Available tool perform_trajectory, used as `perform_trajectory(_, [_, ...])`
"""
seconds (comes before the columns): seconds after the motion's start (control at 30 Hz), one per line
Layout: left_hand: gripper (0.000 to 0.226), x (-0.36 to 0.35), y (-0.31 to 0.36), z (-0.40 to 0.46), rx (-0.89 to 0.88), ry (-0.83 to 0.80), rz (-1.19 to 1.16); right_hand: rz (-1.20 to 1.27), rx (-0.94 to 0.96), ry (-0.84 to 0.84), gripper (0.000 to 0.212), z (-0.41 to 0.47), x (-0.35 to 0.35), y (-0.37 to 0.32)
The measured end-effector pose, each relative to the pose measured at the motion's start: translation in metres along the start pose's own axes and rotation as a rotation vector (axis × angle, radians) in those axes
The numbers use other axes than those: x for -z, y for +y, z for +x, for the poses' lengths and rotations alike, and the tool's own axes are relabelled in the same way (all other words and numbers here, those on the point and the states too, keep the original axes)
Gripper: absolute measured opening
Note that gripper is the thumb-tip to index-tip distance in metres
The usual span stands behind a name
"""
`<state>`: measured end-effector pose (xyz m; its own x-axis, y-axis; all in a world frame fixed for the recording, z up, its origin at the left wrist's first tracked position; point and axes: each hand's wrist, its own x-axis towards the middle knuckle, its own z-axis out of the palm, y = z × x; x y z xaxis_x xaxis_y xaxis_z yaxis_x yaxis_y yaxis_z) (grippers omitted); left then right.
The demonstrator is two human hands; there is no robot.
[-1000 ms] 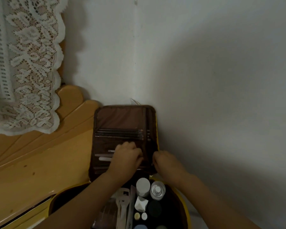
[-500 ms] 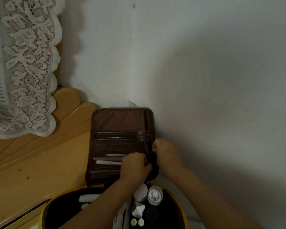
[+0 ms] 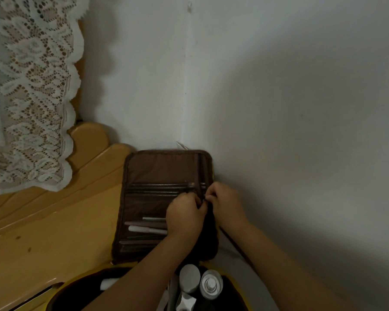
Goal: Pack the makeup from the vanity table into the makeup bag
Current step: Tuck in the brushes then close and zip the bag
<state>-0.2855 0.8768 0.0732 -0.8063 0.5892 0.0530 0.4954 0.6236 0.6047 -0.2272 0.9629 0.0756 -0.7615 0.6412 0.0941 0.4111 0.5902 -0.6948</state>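
From the head camera, both forearms reach forward from the bottom of the frame and meet over the right side of the makeup bag's open lid panel (image 3: 164, 169), a brown fabric flap with brush slots that stands against the white wall (image 3: 279, 108) in the corner. The left hand (image 3: 184, 217) lies knuckles up with its fingers curled inward, their tips pressed together at the flap's right edge; they seem to pinch something small and dark there, though what exactly cannot be made out. The right hand (image 3: 226, 204) faces it from the other side, fingers likewise curled and closed down on the same spot, so that the two hands touch at the fingertips. A dark strip of the bag hangs just below and between the wrists. On the flap, several makeup brushes (image 3: 166, 187) lie crosswise in the upper slots, and a white pencil (image 3: 147, 230) and other thin sticks sit in the lower ones, left of the left hand. Below the forearms the yellow-rimmed makeup bag (image 3: 61, 295) stands open on the wooden vanity table (image 3: 43, 232), with a white jar (image 3: 189, 278) and a clear-capped bottle (image 3: 211, 283) upright inside, touching each other. A lace curtain (image 3: 29, 93) hangs at upper left.
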Motion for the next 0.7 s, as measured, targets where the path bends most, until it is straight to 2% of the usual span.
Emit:
perform_trajectory(0.1, [0.019,0.003,-0.003,0.003,0.032,-0.043,-0.054,-0.025,-0.002,0.013,0.016,0.011,-0.002,0.001])
perform_trajectory(0.2, [0.017,0.008,-0.005,0.004,0.017,-0.095,-0.061,0.047,-0.078,0.193,0.008,0.032,0.002,-0.004])
perform_trajectory(0.27, [0.017,0.011,-0.005,0.004,-0.001,-0.116,-0.073,0.061,-0.098,0.245,0.008,0.045,0.007,-0.010])
perform_trajectory(0.37, [0.019,0.013,-0.006,0.009,-0.058,-0.057,-0.034,0.076,-0.065,0.218,0.008,0.053,0.008,-0.017])
perform_trajectory(0.5, [0.030,0.012,-0.001,0.026,-0.115,0.162,-0.065,0.075,-0.001,0.188,0.012,0.052,0.007,-0.014])
perform_trajectory(0.6, [0.037,0.009,0.002,0.044,-0.100,0.114,0.021,0.072,0.012,0.137,0.018,0.052,0.009,-0.012])
perform_trajectory(0.7, [0.029,0.008,0.002,0.054,-0.073,0.010,0.080,-0.079,0.050,0.062,0.010,0.054,0.007,-0.011])
